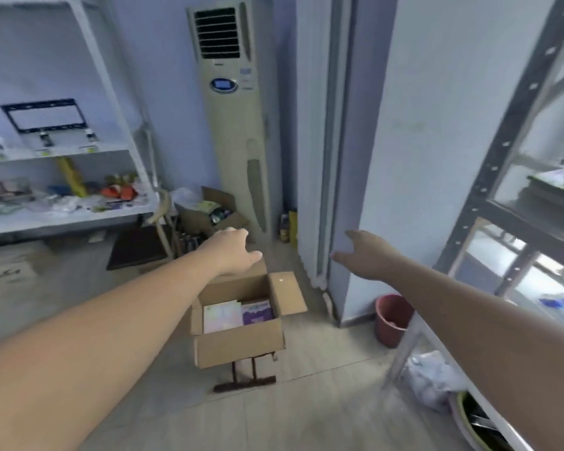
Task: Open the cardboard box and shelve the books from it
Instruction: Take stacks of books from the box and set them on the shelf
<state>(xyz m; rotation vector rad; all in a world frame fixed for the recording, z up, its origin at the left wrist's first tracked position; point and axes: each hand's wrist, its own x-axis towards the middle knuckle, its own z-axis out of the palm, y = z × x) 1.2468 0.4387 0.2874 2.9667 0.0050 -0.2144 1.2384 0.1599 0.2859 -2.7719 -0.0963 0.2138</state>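
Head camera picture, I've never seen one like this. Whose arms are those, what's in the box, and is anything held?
The camera sits on a person's head, looking forward and down, so both arms are their own. The left hand and right hand reach out with open fingers and hold nothing. Below them a cardboard box stands on a small dark stand on the floor, flaps already open, with a pale book and a purple book lying inside. A grey rack stands at the right.
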